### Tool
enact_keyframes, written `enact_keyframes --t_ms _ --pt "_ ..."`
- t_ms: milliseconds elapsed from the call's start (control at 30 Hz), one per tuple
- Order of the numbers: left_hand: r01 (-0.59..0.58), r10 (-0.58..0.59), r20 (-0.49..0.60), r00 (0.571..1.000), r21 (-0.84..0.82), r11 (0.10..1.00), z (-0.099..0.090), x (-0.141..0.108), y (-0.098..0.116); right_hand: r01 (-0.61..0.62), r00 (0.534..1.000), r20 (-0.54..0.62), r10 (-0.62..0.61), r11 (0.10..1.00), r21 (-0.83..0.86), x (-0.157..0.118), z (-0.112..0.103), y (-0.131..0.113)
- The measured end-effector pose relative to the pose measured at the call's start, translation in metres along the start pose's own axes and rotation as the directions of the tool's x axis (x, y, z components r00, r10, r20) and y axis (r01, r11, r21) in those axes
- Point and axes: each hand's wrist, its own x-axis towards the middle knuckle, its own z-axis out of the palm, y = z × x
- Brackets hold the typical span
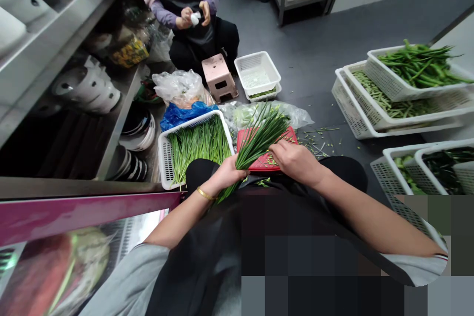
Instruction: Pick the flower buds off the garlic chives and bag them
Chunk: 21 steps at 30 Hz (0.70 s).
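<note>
A bunch of long green stalks point(261, 133) is wrapped in the fingers of my left hand point(230, 172), its tips fanning up to the right and its lower ends sticking out below the hand. My right hand point(294, 159) is closed in a pinch at the right side of the bunch; whatever lies between its fingertips is too small to make out. Under the bunch sits a red plastic stool or board point(264, 162) with small green bits on it. To the left, a white basket point(165, 160) holds many similar green stalks laid lengthwise.
Another person point(185, 5) sits ahead, near a pink stool point(217, 73) and a white basket point(259, 71). Plastic bags point(181, 86) lie on the floor. Stacked baskets of green vegetables point(392, 94) stand at right; a metal shelf point(74, 15) runs along the left.
</note>
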Motion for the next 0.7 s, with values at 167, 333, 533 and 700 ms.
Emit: enact_keyframes --t_ms 167,333,533,700 --pt "-0.013 0.013 -0.032 0.999 0.010 1.000 0.004 -0.003 0.004 -0.221 0.953 -0.061 0.298 0.816 0.534 0.018 0.009 -0.009" --pt "-0.045 0.046 -0.032 0.998 0.034 0.998 0.004 -0.007 0.005 -0.163 0.856 0.087 0.509 0.108 0.981 0.020 -0.014 0.004" --pt "-0.073 0.073 0.001 0.997 0.124 0.990 0.005 -0.011 0.008 -0.226 0.911 -0.066 0.408 0.626 0.747 0.007 -0.065 0.025" --pt "-0.074 0.074 0.011 0.997 0.172 0.982 0.006 -0.012 0.009 -0.200 0.927 -0.176 0.331 0.835 0.513 0.023 -0.059 0.034"
